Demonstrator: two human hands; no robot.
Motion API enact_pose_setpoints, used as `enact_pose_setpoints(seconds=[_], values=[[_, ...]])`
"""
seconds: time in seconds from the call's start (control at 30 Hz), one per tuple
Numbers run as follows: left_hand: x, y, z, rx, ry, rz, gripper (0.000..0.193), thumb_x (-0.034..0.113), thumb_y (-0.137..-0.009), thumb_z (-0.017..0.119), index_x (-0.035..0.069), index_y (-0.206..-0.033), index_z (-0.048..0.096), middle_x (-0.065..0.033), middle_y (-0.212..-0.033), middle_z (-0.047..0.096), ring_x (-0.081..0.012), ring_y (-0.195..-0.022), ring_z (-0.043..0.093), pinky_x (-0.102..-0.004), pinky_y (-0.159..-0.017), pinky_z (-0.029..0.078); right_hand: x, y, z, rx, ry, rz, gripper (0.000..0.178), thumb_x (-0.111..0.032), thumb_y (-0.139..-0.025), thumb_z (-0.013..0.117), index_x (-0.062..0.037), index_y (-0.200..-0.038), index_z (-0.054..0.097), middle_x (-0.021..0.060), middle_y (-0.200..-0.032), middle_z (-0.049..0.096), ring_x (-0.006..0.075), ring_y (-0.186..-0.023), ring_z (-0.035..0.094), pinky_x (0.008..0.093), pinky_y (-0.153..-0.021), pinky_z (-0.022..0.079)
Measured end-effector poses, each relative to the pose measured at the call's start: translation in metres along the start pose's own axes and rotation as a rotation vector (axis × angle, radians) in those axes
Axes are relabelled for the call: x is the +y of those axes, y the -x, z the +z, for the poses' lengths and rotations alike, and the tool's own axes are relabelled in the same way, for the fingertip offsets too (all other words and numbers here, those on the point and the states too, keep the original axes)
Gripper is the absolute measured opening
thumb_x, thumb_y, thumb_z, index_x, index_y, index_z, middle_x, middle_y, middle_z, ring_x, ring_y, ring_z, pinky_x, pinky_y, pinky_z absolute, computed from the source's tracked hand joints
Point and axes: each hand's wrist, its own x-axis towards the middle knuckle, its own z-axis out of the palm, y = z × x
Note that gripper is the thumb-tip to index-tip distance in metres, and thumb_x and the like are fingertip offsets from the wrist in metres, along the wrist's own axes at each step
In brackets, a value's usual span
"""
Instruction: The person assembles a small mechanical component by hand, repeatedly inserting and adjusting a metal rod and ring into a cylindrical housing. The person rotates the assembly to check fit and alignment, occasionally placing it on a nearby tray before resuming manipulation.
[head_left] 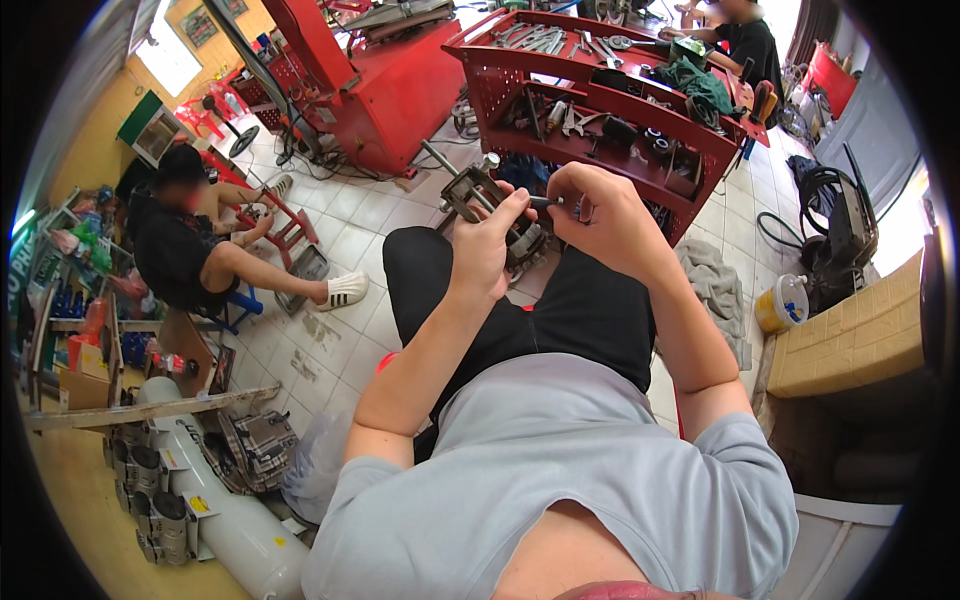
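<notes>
I sit with both hands raised together over my lap. My left hand (485, 245) is closed around a metal bracket assembly (462, 193) with rods and a frame, which sticks up past its fingers. The lower part of this metalwork, between my knees, is partly hidden by the hand. My right hand (608, 215) is closed in a pinch on a small dark cylindrical piece (541, 202). That piece points left toward my left fingertips; whether it touches the assembly, I cannot tell.
A red tool cart (600, 95) with wrenches stands ahead, a red machine (390, 95) to its left. A seated person (185, 225) works at left; another (750, 45) is behind the cart. Grey cloth (715, 290) and a white bucket (780, 305) lie right. A white tank (220, 490) is lower left.
</notes>
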Motion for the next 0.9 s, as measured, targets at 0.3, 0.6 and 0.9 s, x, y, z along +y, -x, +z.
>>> enact_pose_setpoints(seconds=[0.3, 0.6, 0.9], values=[[0.001, 0.003, 0.003, -0.012, 0.032, -0.058, 0.009, 0.006, -0.089, 0.062, 0.006, -0.096, 0.057, -0.0051, -0.082, 0.062, -0.0146, -0.075, 0.063, -0.0277, -0.067, 0.052, 0.001, 0.001, 0.002, 0.012, 0.008, -0.095, 0.020, 0.004, -0.070, 0.063, -0.0007, -0.088, 0.055, 0.0089, -0.082, 0.055, 0.0230, -0.070, 0.056, 0.0321, -0.063, 0.048], [0.001, -0.002, -0.004, -0.051, 0.050, -0.147, 0.008, 0.010, -0.090, 0.061, 0.007, -0.097, 0.059, -0.0061, -0.081, 0.062, -0.0154, -0.076, 0.063, -0.0285, -0.066, 0.053, 0.004, 0.000, 0.003, 0.004, 0.087, -0.211, 0.021, 0.008, -0.069, 0.060, -0.0003, -0.087, 0.054, 0.0101, -0.084, 0.053, 0.0256, -0.070, 0.056, 0.0329, -0.063, 0.048], [-0.002, -0.008, -0.006, -0.119, 0.191, -0.333, 0.013, 0.017, -0.087, 0.062, 0.008, -0.096, 0.059, -0.0040, -0.082, 0.061, -0.0157, -0.075, 0.063, -0.0325, -0.067, 0.054, -0.001, 0.000, -0.004, 0.065, 0.081, -0.128, 0.022, -0.003, -0.073, 0.069, -0.0028, -0.093, 0.060, 0.0089, -0.083, 0.058, 0.0241, -0.067, 0.059, 0.0328, -0.061, 0.050]])
